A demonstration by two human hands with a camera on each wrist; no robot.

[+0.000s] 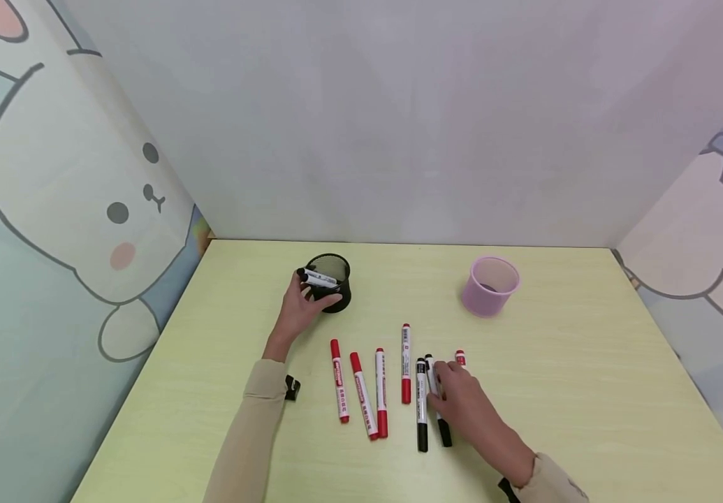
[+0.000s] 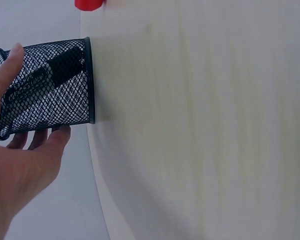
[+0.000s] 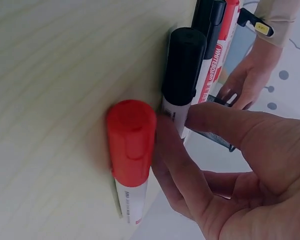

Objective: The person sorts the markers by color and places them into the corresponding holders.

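At the back left of the table, my left hand (image 1: 298,311) grips a black mesh pen cup (image 2: 50,107), thumb on one side and fingers on the other. A black-and-white marker (image 1: 318,278) leans inside that cup, its end past the rim; the mesh shows it too. My right hand (image 1: 464,398) pinches a black-capped marker (image 3: 184,65) between thumb and fingers, low over the table. Beside it on the left lies another black marker (image 1: 422,405). A red-capped marker (image 3: 132,145) is close by the fingers on the other side, mostly hidden by the hand in the head view.
Several red markers lie left of my right hand, among them one at the far left (image 1: 339,381) and one nearer the middle (image 1: 406,363). A pink pen cup (image 1: 490,297) stands at the back right, something dark inside. A pale wall (image 1: 411,140) borders the table's back edge.
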